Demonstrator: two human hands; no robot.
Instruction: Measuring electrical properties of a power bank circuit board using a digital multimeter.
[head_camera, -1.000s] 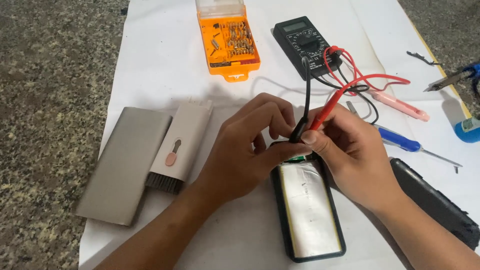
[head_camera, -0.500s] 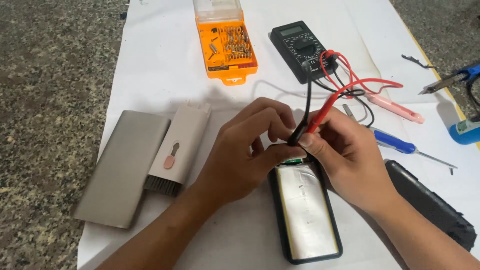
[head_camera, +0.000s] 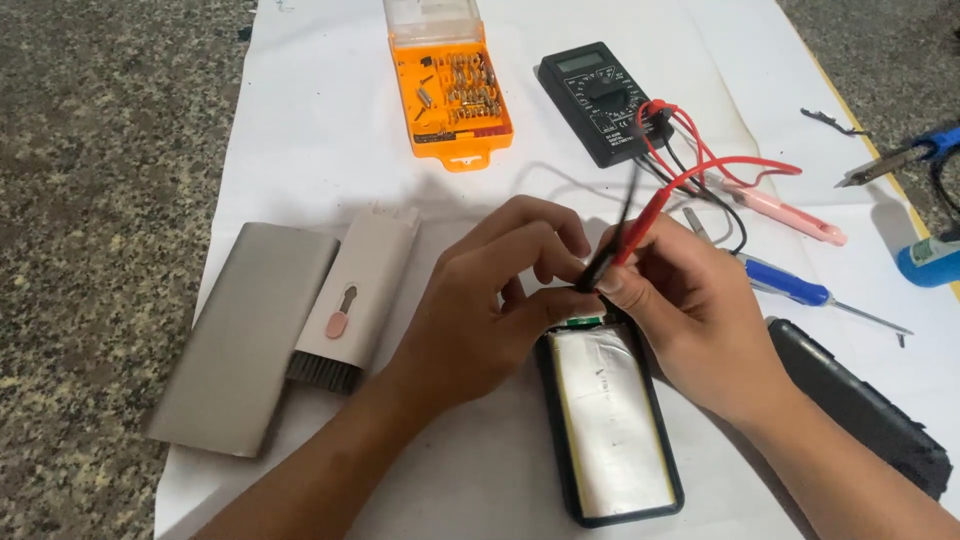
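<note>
An opened black case with a silver flat battery (head_camera: 612, 425) lies on white paper. My left hand (head_camera: 490, 305) pinches the black test probe (head_camera: 605, 262) at the case's top edge. My right hand (head_camera: 690, 310) grips the red test probe (head_camera: 640, 228), its tip beside the black one over a small green board at the battery's top. Red and black leads run back to a black multimeter (head_camera: 598, 100). The probe tips are hidden by my fingers.
An orange case of screwdriver bits (head_camera: 452, 95) sits open at the back. A grey flat cover (head_camera: 245, 335) and a beige brush tool (head_camera: 355, 300) lie left. A blue screwdriver (head_camera: 800, 293), pink tweezers (head_camera: 790, 215), a black cover (head_camera: 860, 410) and a soldering iron (head_camera: 900, 158) lie right.
Both hands with the probes stay at the battery's top edge. The view has shifted slightly, so the things sit a little lower in the frame.
</note>
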